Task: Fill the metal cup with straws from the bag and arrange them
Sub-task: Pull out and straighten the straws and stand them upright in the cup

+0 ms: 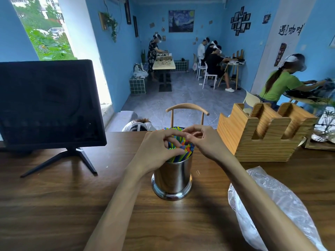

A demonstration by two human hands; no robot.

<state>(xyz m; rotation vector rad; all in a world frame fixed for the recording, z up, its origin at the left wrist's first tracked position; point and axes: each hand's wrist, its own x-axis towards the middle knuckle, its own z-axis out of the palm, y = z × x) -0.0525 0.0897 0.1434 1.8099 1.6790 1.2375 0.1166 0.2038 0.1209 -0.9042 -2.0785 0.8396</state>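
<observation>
A shiny metal cup (172,178) stands upright on the wooden table (54,205), in the middle. Several coloured straws (178,151) stand in it, filling its mouth. My left hand (157,149) curls around the left side of the straw bundle, thumb and fingers touching the straws. Over the right side of the tops, my right hand (204,140) has its fingertips bent onto the straw ends. A clear plastic bag (268,205) lies crumpled on the table at the right, under my right forearm; it looks empty.
A black monitor (49,104) on a stand sits at the left. A wooden slotted holder (262,133) stands at the right rear. A chair back (187,109) rises behind the table edge. Several people work at tables farther back.
</observation>
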